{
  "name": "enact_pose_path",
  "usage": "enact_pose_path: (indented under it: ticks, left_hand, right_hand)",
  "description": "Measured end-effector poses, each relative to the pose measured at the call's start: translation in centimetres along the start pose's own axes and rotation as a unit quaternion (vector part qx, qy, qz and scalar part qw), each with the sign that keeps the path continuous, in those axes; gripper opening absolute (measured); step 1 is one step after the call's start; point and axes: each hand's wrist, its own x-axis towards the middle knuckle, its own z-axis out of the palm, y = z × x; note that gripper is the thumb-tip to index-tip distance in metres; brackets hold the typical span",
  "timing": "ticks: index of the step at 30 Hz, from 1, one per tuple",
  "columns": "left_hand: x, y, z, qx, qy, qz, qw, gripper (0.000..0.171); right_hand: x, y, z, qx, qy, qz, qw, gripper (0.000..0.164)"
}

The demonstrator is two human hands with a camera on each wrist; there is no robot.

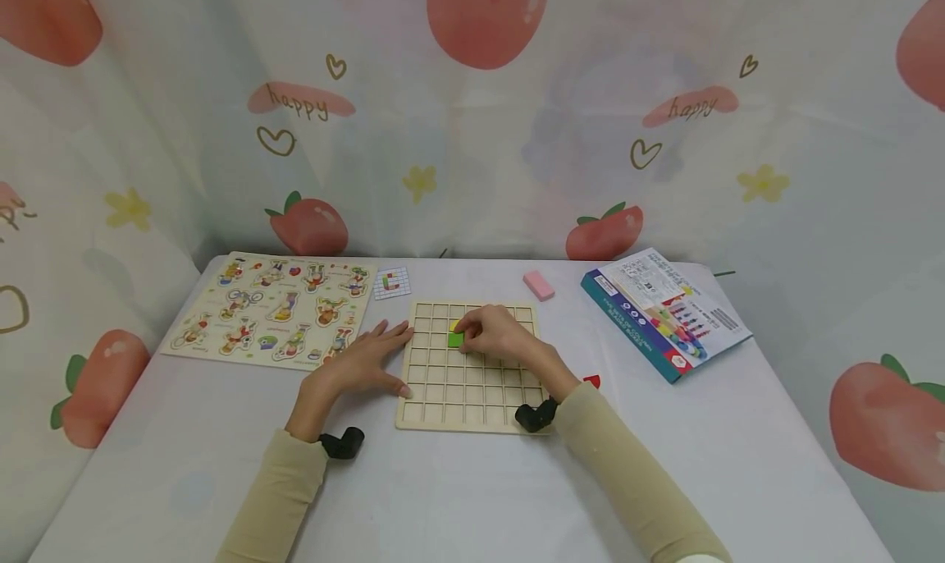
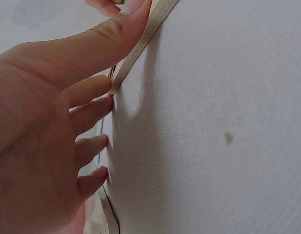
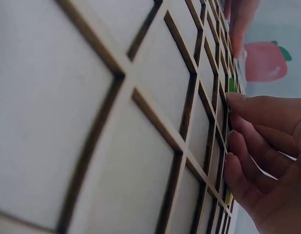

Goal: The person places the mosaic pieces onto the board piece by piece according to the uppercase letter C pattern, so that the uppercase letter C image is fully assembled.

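A pale wooden grid board lies flat on the table, its raised ribs forming square cells. My left hand rests at its left edge, fingers spread, the thumb against the rim in the left wrist view. Over the upper middle of the grid, my right hand pinches a green square tile between thumb and curled fingers. Just beyond that tile shows a bit of yellow tile, partly covered by the fingers. Much of the grid's right side is hidden under the right hand and wrist.
A picture puzzle board lies at the left, with a small gridded card beside it. Behind the grid board is a pink block. A printed box sits at the right. A red piece peeks out by the right sleeve.
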Motion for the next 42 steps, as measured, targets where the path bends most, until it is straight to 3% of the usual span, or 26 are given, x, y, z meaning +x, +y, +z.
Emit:
enact_pose_path:
  ticks: [12, 23, 32, 42]
  left_hand:
    - [-0.1, -0.1, 0.1, -0.009, 0.001, -0.003, 1.0, 0.105]
    - [0.0, 0.0, 0.1, -0.008, 0.002, 0.005, 1.0, 0.105]
    - [0.0, 0.0, 0.2, -0.001, 0.003, -0.006, 1.0, 0.104]
    - [-0.2, 0.1, 0.1, 0.004, 0.006, 0.007, 0.9999, 0.104]
  right_hand:
    - [-1.5, 0.7, -0.6, -0.007, 0.015, -0.027, 0.999, 0.021]
    - [-4.4, 2.3, -1.7, -0.007, 0.046, 0.001, 0.999, 0.021]
    - [-7.2, 3.9, -2.8, 0.003, 0.055, 0.026, 0.998, 0.021]
    - [-10.0, 5.7, -3.9, -0.002, 0.064, 0.062, 0.996, 0.023]
